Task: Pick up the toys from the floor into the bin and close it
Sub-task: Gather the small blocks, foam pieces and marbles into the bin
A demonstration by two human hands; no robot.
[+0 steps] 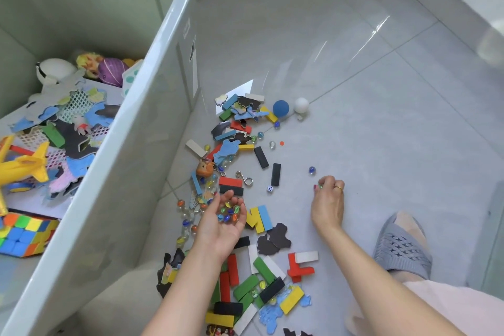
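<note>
While the big pale bin [152, 106] stands open well to the left of both hands, 1 yellow toy plane [24, 163], 1 colour cube [24, 234], 1 purple ball [110, 69] and a heap of puzzle pieces lie inside it. Scattered on the grey floor [354, 76] ahead of, between and beneath the hands are many domino-like blocks [261, 157] in red, green, yellow, blue, black and white, too many and too overlapped to count. Beyond the hands sit 2 balls side by side, 1 blue ball [281, 108] and 1 white ball [301, 104]. Just right of the right forearm is 1 grey slipper [401, 247]. Between the hands, a little ahead, lies 1 white die [269, 189]. Just ahead of the right hand [327, 203] rests 1 blue marble [312, 170]. That hand is palm down, fingers curled and pinching a small greenish marble [320, 186] at the floor. Left hand [223, 219] is palm up, cupped, fingers loosely curled around a clutch of marbles [227, 211], roughly 8; more loose marbles lie just to its left.
</note>
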